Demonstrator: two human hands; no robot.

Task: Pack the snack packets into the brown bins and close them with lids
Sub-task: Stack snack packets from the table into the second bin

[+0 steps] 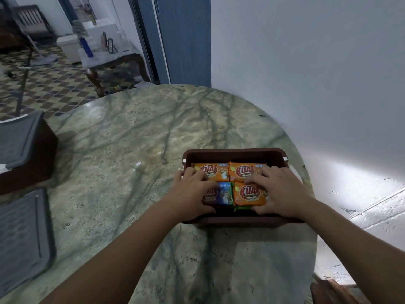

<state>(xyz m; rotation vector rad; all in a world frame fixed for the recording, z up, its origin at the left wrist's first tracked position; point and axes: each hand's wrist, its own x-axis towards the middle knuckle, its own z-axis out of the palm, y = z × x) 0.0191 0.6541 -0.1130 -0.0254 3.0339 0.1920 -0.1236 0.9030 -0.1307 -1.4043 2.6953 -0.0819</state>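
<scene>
Both hands press down on snack packets inside the brown bin (235, 153), fingers spread and only lightly bent, thumbs hooked at the near edges of the packets. The left hand (192, 191) lies on the blue packet (224, 193) and hides most of its left half; its fingertips reach the far-left orange packet (215, 171). The right hand (278, 191) covers the right side of the near orange packet (249, 194) and part of the far-right orange packet (243, 171). A green packet edge (243, 208) peeks out beneath; how many layers lie under it cannot be made out. The bin stands uncovered on the right part of the round marble table (131, 150), near the wall. At the left edge, two grey lids (22, 233) are cut off by the frame, one resting on a dark bin (39, 163) that is only partly in view.
</scene>
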